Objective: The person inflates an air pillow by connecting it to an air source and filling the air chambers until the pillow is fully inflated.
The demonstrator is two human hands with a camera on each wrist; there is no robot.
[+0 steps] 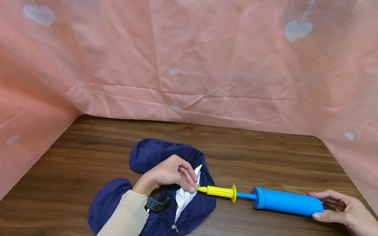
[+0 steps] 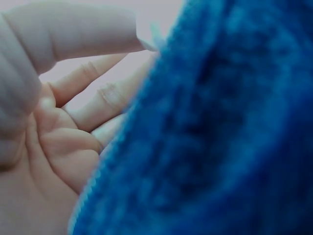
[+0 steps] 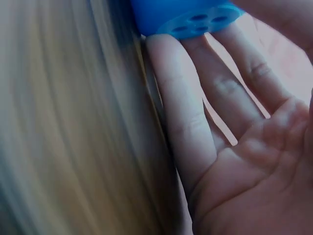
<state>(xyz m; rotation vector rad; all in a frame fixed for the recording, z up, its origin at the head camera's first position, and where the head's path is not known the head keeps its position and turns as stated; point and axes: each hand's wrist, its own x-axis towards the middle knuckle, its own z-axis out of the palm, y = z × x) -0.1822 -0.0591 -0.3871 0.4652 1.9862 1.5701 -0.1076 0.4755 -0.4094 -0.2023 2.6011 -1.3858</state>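
A navy U-shaped neck pillow (image 1: 195, 220) lies with its zipper undone and a white inner lining (image 1: 183, 201) showing. Over this opening my left hand (image 1: 172, 173) pinches the small valve at the lining, right where the yellow nozzle tip meets it. In the left wrist view, dark blue fabric (image 2: 210, 127) covers much of the hand. The blue and yellow hand pump (image 1: 288, 201) lies sideways, a length of blue rod showing between its barrel and yellow part. My right hand (image 1: 340, 211) grips the barrel's far end by the fingertips; the holes in that end (image 3: 200, 22) show in the right wrist view.
A brown wood-grain table (image 1: 255, 155) lies beneath everything. Pink cloth with pale hearts (image 1: 193, 52) hangs behind and along both sides. A zipper pull (image 1: 175, 228) sits at the near end of the pillow's opening.
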